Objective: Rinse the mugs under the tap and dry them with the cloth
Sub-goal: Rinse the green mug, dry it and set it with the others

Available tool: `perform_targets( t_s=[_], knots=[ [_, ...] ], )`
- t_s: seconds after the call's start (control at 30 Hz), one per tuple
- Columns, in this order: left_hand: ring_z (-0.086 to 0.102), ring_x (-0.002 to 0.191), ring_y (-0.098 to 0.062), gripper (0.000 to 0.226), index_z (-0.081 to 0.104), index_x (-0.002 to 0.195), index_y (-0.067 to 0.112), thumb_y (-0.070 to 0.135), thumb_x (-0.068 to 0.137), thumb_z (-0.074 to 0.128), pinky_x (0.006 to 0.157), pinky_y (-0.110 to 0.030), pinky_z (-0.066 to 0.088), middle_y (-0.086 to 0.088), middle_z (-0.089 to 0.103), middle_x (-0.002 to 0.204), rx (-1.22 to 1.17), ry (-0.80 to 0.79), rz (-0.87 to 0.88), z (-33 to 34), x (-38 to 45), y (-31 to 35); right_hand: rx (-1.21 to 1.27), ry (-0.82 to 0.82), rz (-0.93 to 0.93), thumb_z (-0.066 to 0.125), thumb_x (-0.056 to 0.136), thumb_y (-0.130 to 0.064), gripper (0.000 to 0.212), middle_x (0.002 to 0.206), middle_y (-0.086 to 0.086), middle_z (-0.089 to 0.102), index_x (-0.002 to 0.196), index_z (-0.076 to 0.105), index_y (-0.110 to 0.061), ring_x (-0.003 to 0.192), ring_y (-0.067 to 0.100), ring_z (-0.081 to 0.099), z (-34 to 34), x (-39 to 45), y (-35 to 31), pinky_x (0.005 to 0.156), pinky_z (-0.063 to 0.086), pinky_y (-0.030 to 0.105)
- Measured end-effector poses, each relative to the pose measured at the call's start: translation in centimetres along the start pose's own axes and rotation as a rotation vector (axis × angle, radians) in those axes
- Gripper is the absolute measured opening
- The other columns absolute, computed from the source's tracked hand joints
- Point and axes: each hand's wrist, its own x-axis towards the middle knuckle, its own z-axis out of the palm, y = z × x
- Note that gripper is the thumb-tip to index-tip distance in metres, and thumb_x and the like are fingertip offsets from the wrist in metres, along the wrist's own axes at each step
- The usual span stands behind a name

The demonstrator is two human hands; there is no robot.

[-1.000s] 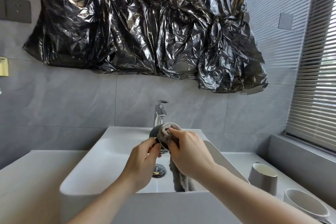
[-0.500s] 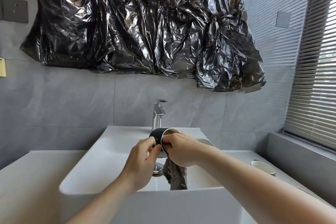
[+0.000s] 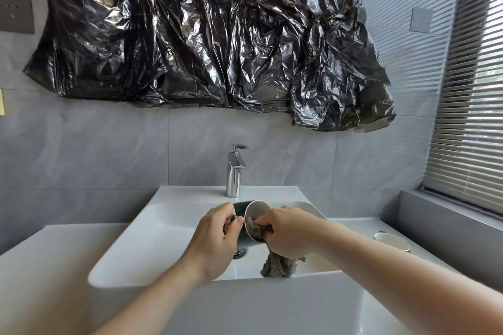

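A dark green mug with a pale inside is tipped on its side over the white sink, mouth turned toward my right. My left hand grips it by the handle side. My right hand presses a grey cloth into the mug's mouth; the rest of the cloth hangs down below my fist. The chrome tap stands behind the mug and no water runs from it. A second mug, pale inside, stands on the counter at the right, partly hidden by my forearm.
Crumpled black plastic sheeting covers the wall above the sink. The drain plug shows under the mug. A grey ledge and window blinds lie to the right. White counter flanks the sink.
The view has tilted up and the hands sit lower in frame. My right hand has twisted the cloth inside the mug, whose mouth has swung from facing me to facing right.
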Motion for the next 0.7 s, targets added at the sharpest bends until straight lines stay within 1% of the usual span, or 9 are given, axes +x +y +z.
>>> perform_targets(
  t_s=[0.13,0.2,0.27,0.33,0.4,0.47,0.57,0.63,0.7],
  knots=[
    [0.035,0.066,-0.012,0.037,0.035,0.073,0.019,0.019,0.104,0.054,0.060,-0.025,0.027,0.010,0.037,0.067,0.019,-0.001,0.009,0.1,0.1,0.0,-0.001,0.112,0.035,0.049,0.088,-0.013,0.017,0.078,0.002,0.048,0.074,0.050,-0.023,0.081,0.032,0.052,0.4,1.3,-0.1,0.057,0.037,0.032],
    [0.035,0.066,-0.011,0.038,0.035,0.072,0.020,0.018,0.104,0.054,0.060,-0.024,0.028,0.012,0.038,0.065,0.012,-0.007,0.003,0.1,0.1,-0.1,0.007,0.189,0.060,0.052,0.090,-0.016,0.008,0.076,0.001,0.044,0.088,0.059,-0.020,0.079,0.033,0.052,1.1,2.1,-0.7,0.059,0.038,0.032],
    [0.035,0.066,-0.011,0.038,0.034,0.072,0.020,0.016,0.103,0.054,0.059,-0.023,0.028,0.016,0.042,0.065,0.012,-0.024,0.000,0.2,0.1,-0.1,0.067,0.220,0.117,0.053,0.093,-0.022,0.010,0.075,0.002,0.045,0.086,0.056,-0.015,0.079,0.032,0.052,1.5,2.8,-1.3,0.064,0.040,0.033],
    [0.033,0.065,-0.011,0.037,0.035,0.072,0.018,0.016,0.103,0.054,0.058,-0.024,0.028,0.015,0.040,0.064,0.009,-0.030,-0.009,0.1,0.1,-0.2,0.172,0.203,0.191,0.053,0.094,-0.025,0.016,0.082,0.006,0.055,0.084,0.054,-0.014,0.082,0.032,0.053,1.5,3.5,-1.7,0.068,0.041,0.032],
    [0.031,0.064,-0.012,0.035,0.036,0.074,0.015,0.017,0.104,0.054,0.057,-0.026,0.027,0.011,0.036,0.065,-0.008,-0.023,-0.023,0.0,0.1,-0.2,0.354,0.166,0.224,0.052,0.094,-0.021,0.014,0.090,0.010,0.063,0.088,0.060,-0.013,0.084,0.030,0.056,1.3,4.0,-1.9,0.069,0.045,0.030],
    [0.030,0.062,-0.012,0.034,0.037,0.075,0.013,0.017,0.104,0.053,0.056,-0.026,0.026,0.010,0.036,0.065,-0.021,-0.020,-0.027,-0.1,0.2,-0.2,0.583,0.127,0.236,0.048,0.094,-0.016,0.021,0.082,0.006,0.062,0.078,0.063,-0.018,0.074,0.025,0.056,1.1,4.0,-2.0,0.059,0.046,0.025],
    [0.029,0.060,-0.011,0.034,0.038,0.075,0.013,0.017,0.105,0.053,0.055,-0.025,0.026,0.010,0.036,0.064,-0.052,-0.019,-0.035,-0.2,0.2,-0.1,0.776,0.065,0.204,0.047,0.099,-0.016,0.033,0.069,0.004,0.050,0.067,0.054,-0.020,0.053,0.019,0.046,1.0,3.4,-2.0,0.035,0.034,0.019],
    [0.029,0.061,-0.011,0.033,0.038,0.076,0.010,0.018,0.105,0.053,0.056,-0.027,0.027,0.007,0.036,0.065,-0.059,-0.014,-0.040,-0.3,0.2,-0.1,0.822,0.047,0.133,0.050,0.102,-0.019,0.034,0.077,0.004,0.048,0.068,0.052,-0.019,0.049,0.016,0.044,0.9,2.8,-1.6,0.032,0.032,0.021],
    [0.029,0.062,-0.011,0.034,0.038,0.077,0.007,0.020,0.105,0.052,0.057,-0.027,0.026,0.005,0.036,0.066,-0.060,-0.002,-0.043,-0.5,0.2,-0.1,0.863,0.035,0.063,0.053,0.104,-0.021,0.029,0.083,-0.001,0.050,0.076,0.060,-0.013,0.047,0.007,0.047,0.8,2.1,-0.9,0.035,0.036,0.017]
  ],
)
